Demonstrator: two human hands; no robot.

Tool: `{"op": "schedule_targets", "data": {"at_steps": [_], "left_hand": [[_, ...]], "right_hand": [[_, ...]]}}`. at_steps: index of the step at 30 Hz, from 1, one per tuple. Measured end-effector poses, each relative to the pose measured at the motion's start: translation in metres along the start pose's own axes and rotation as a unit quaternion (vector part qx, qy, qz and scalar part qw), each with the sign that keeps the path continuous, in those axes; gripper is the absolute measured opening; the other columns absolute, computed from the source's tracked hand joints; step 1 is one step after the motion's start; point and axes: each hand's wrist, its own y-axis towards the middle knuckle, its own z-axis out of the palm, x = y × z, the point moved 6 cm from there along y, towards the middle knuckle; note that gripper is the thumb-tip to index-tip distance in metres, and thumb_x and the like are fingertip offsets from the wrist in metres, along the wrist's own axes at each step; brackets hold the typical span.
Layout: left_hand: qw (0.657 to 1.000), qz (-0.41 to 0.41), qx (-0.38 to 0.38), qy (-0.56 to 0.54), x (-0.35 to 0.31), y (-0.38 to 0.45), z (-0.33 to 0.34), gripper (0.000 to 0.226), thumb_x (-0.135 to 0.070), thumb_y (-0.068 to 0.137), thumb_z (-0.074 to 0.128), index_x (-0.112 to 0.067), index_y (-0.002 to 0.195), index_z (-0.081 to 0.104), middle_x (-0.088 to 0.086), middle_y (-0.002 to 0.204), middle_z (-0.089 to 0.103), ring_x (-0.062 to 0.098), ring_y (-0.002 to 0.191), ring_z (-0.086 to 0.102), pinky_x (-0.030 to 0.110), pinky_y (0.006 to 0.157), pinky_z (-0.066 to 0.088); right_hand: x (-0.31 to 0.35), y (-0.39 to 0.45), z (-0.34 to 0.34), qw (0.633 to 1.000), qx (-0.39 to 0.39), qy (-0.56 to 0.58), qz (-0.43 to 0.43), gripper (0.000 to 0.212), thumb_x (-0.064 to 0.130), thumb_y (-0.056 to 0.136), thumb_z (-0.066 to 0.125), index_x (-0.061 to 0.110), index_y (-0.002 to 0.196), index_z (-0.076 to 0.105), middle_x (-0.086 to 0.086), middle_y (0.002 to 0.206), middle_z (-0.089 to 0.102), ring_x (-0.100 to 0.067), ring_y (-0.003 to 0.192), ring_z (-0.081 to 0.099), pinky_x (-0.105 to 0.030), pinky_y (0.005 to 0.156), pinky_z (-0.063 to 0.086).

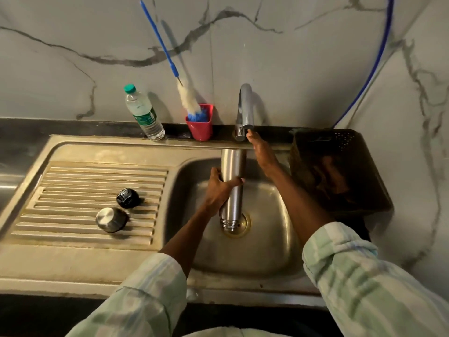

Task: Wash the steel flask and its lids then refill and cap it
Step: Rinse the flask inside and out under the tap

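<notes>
Fingers (237,181) of left hand (218,188) grip inverted, uncapped steel flask (233,181).

A dark tabletop (21,132) runs along the foot of a marble-patterned wall, and a steel sink unit (80,266) is set into it. The unit's ribbed draining board (73,190) lies to the left of the basin (272,249). Two lids rest on the ribs, just beside each other: a black lid (127,198) farther back and a steel lid (111,219) nearer. Along the back edge stand a clear plastic bottle (144,115) with a green cap, a red cup (200,128) holding a long blue-handled brush (175,69), and a chrome tap (245,110). A dark perforated basket (340,171) sits to the right of the basin.
</notes>
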Motion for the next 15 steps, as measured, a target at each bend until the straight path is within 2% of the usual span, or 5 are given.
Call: {"op": "schedule_targets", "data": {"at_steps": [3,5,9,11,15], "left_hand": [[0.999,0.011,0.02,0.049,0.002,0.016,0.0,0.07,-0.033,0.061,0.078,-0.021,0.119,0.041,0.0,0.108,0.059,0.018,0.098,0.061,0.041,0.086,0.055],[0.996,0.02,0.025,0.077,0.001,0.024,-0.002,0.072,-0.033,0.06,0.079,-0.024,0.119,0.039,-0.003,0.11,0.058,0.016,0.1,0.06,0.037,0.085,0.055],[0.993,0.034,0.039,0.106,-0.006,0.038,0.002,0.073,-0.035,0.058,0.078,-0.025,0.119,0.039,-0.001,0.11,0.058,0.016,0.099,0.059,0.028,0.076,0.051],[0.992,0.045,0.035,0.116,-0.011,0.042,0.003,0.073,-0.032,0.059,0.079,-0.022,0.119,0.04,-0.003,0.108,0.058,0.015,0.098,0.059,0.024,0.073,0.049],[0.989,0.07,0.037,0.126,-0.017,0.047,0.007,0.076,-0.014,0.068,0.084,-0.018,0.129,0.039,-0.001,0.116,0.058,0.016,0.104,0.058,0.018,0.075,0.045]], "right_hand": [[-0.019,0.028,0.008,0.999,0.007,-0.018,0.045,0.091,0.069,0.076,0.055,0.019,0.15,0.038,-0.007,0.154,0.038,-0.022,0.139,0.038,-0.045,0.117,0.028],[-0.034,0.045,0.014,0.997,0.033,-0.048,0.049,0.102,0.082,0.067,0.055,0.027,0.151,0.034,-0.001,0.15,0.044,-0.019,0.135,0.044,-0.046,0.114,0.031],[-0.021,0.048,0.019,0.996,0.069,-0.045,0.044,0.071,0.067,0.08,0.05,0.032,0.142,0.047,-0.003,0.146,0.047,-0.018,0.129,0.047,-0.04,0.108,0.036],[-0.019,0.045,0.018,0.997,0.061,-0.02,0.048,0.068,0.063,0.082,0.051,0.03,0.141,0.049,-0.005,0.142,0.051,-0.018,0.123,0.051,-0.036,0.101,0.042],[-0.016,0.009,0.019,1.0,-0.01,0.013,0.023,0.04,0.04,0.1,0.047,0.02,0.133,0.056,-0.005,0.123,0.063,-0.013,0.106,0.061,-0.023,0.084,0.047]]}}
